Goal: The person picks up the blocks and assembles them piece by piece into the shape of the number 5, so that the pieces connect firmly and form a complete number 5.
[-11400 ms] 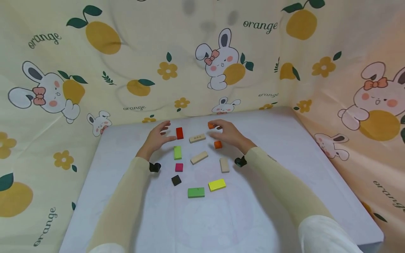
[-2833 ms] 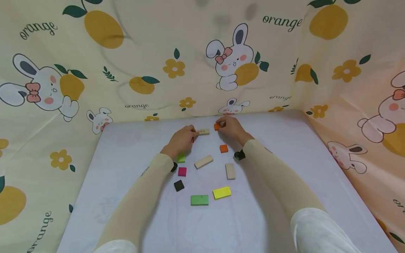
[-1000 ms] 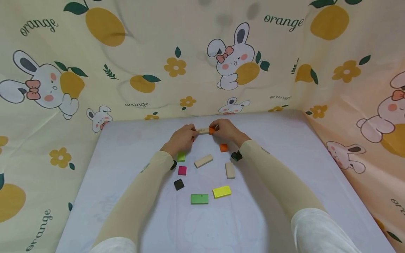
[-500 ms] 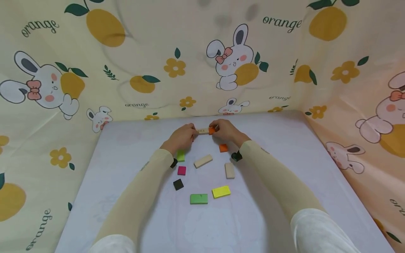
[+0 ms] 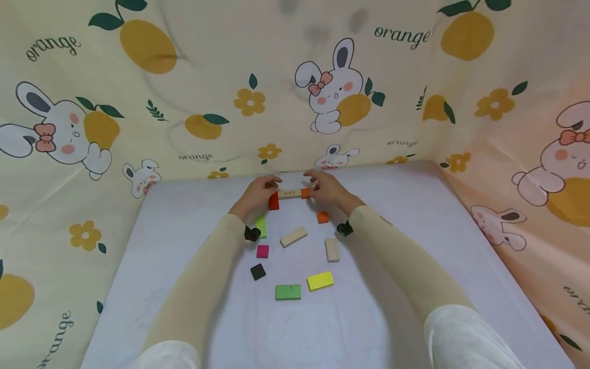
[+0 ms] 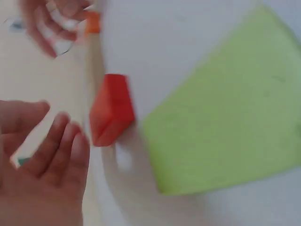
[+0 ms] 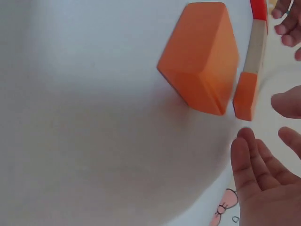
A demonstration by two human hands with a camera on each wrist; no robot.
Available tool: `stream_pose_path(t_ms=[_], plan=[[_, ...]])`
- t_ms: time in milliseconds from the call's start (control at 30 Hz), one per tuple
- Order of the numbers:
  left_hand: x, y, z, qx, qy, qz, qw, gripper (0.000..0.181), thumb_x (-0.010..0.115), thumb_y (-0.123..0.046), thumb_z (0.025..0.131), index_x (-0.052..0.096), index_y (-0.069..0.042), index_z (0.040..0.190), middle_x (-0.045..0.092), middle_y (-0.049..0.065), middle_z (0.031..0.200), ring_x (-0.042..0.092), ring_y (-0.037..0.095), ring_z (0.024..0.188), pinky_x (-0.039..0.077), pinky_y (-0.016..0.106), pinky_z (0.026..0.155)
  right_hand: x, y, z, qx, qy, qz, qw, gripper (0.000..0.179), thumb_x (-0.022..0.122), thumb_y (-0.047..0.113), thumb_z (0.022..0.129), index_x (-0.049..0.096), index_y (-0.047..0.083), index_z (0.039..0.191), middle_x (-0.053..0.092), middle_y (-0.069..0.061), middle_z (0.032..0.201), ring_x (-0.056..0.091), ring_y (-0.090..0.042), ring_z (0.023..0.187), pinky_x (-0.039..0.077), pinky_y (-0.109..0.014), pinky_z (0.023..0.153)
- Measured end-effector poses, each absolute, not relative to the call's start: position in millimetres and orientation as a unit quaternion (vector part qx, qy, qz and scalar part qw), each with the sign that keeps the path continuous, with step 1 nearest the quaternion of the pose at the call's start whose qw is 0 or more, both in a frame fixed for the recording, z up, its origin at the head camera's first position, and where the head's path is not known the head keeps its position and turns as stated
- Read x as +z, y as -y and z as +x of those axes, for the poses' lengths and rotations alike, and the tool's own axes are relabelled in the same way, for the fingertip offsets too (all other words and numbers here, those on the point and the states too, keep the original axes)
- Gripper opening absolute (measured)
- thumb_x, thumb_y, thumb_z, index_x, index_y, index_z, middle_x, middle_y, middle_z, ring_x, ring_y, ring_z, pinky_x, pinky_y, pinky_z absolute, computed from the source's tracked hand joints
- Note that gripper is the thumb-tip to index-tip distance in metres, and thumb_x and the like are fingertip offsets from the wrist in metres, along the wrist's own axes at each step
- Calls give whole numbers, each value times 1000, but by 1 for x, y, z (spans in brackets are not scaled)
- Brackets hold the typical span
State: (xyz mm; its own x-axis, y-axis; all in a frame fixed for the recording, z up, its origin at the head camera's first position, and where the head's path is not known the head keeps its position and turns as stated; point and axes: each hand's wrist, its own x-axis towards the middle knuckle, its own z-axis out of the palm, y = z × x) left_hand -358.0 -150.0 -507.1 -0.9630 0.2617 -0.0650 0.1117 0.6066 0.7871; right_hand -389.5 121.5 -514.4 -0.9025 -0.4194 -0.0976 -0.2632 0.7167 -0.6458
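At the far side of the table a red block (image 5: 274,201), a plain wooden block (image 5: 290,194) with printed marks and a small orange block (image 5: 306,193) stand end to end in one row. My left hand (image 5: 258,195) is beside the red block, its fingers apart from it in the left wrist view. At the other end my right hand (image 5: 327,188) is spread near the orange block, its fingertips (image 7: 241,150) just off that block. Neither hand holds anything. A second orange block (image 5: 322,218) lies in front of the right hand, and a lime green block (image 5: 261,227) below the left.
Nearer on the white table (image 5: 184,215) lie a wooden block (image 5: 293,237), another wooden block (image 5: 332,250), a pink block (image 5: 262,251), a black block (image 5: 258,271), a green block (image 5: 288,292) and a yellow block (image 5: 320,281). A printed cloth (image 5: 276,61) hangs behind.
The orange block was brought left against the wooden block's right end, and the red block now stands at its left end. Both hands have since loosened and let go of the blocks.
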Motion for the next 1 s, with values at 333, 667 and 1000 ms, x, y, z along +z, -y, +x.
stream_pose_path(t_ms=[333,667,1000], plan=[[-482,193,-340,490,-868,82,-7,42,66,-10,108,61,-6,149,60,23,144,55,35,126,47,50,112,-485,-122,-386,-295,-927,-220,68,45,66,12,103,65,3,147,66,-16,140,63,-29,115,55,-46,100],[-495,207,-302,473,-872,126,31,60,78,-14,101,55,-12,156,54,16,151,51,39,136,46,53,115,-491,-97,-368,-207,-929,-293,89,57,66,27,107,54,13,161,49,-13,159,45,-32,144,40,-49,121],[-522,216,-277,439,-881,147,98,65,85,-14,94,58,-7,153,57,13,151,52,34,134,46,54,115,-501,-76,-358,-137,-921,-352,99,61,58,31,104,52,15,163,50,-15,157,45,-32,140,42,-47,118]])
